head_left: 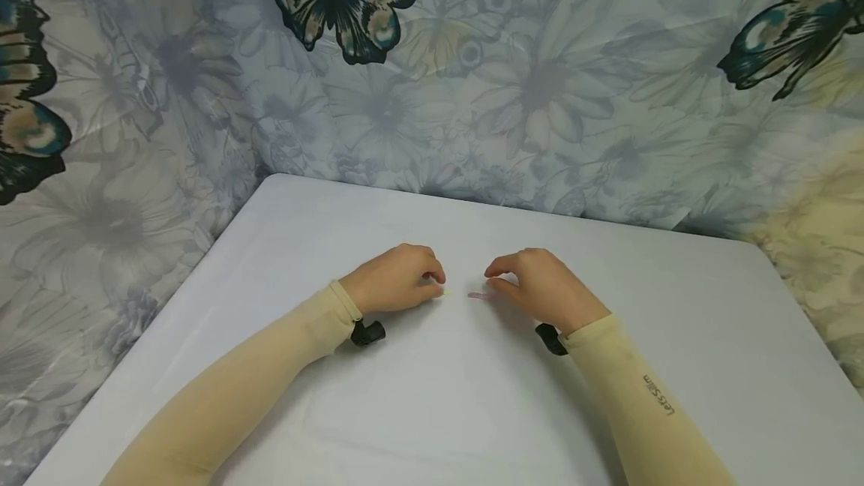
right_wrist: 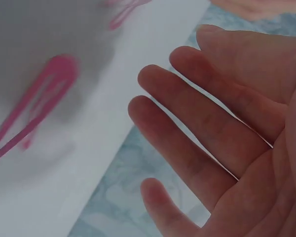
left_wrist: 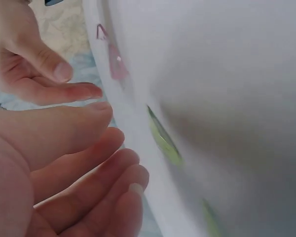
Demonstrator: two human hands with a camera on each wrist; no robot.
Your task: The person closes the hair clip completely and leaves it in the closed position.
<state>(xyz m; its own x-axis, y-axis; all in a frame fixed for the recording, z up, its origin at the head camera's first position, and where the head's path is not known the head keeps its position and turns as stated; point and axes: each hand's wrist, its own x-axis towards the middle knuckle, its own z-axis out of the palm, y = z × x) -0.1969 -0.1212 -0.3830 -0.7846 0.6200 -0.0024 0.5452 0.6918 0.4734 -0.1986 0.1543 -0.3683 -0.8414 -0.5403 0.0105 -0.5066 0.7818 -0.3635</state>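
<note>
My left hand point(head_left: 403, 277) is over the middle of the white table, fingers loosely bent and holding nothing. Beside its fingertips, a green snap hair clip point(left_wrist: 164, 138) lies on the table, with a second green clip point(left_wrist: 211, 217) partly in the left wrist view. Across a small gap is my right hand point(head_left: 543, 287), its fingers spread and loosely bent with nothing in them. A pink snap hair clip point(right_wrist: 37, 106) lies near its fingertips. Farther off in the right wrist view is another pink clip point(right_wrist: 128, 12). The clips look tiny between the hands in the head view.
The white table point(head_left: 418, 411) reaches back to a hanging cloth point(head_left: 378, 118) with flowers and butterflies on it. Dark wrist cameras point(head_left: 367, 332) sit under both wrists, and pale yellow sleeves point(head_left: 256, 381) cover the forearms.
</note>
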